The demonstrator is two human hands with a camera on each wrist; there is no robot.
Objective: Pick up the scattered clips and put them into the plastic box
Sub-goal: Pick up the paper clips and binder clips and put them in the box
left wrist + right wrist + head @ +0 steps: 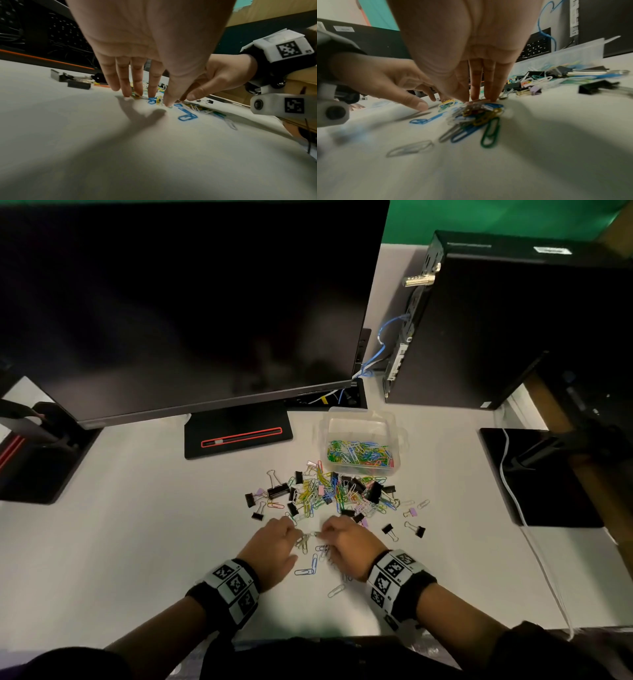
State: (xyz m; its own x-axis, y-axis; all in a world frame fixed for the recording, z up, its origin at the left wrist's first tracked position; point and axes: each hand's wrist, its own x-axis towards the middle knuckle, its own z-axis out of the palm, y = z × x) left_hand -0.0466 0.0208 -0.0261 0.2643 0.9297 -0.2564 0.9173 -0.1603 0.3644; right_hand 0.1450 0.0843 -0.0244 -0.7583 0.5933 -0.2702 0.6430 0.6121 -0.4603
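A heap of coloured paper clips and black binder clips (329,494) lies on the white desk, just in front of the clear plastic box (397,436), which holds several coloured paper clips. My left hand (294,534) and right hand (323,534) sit side by side at the near edge of the heap, fingertips nearly meeting. The left hand (160,99) touches the desk with straight fingers among a few clips. The right hand (476,98) presses straight fingers onto a small bunch of paper clips (476,115). Loose blue paper clips (306,568) lie between my wrists.
A dark monitor (188,302) on a black stand base (236,436) fills the back left. A black computer tower (496,330) stands back right. A black pad (534,477) with a white cable (513,494) lies right. Stray binder clips (416,529) lie right of my hands.
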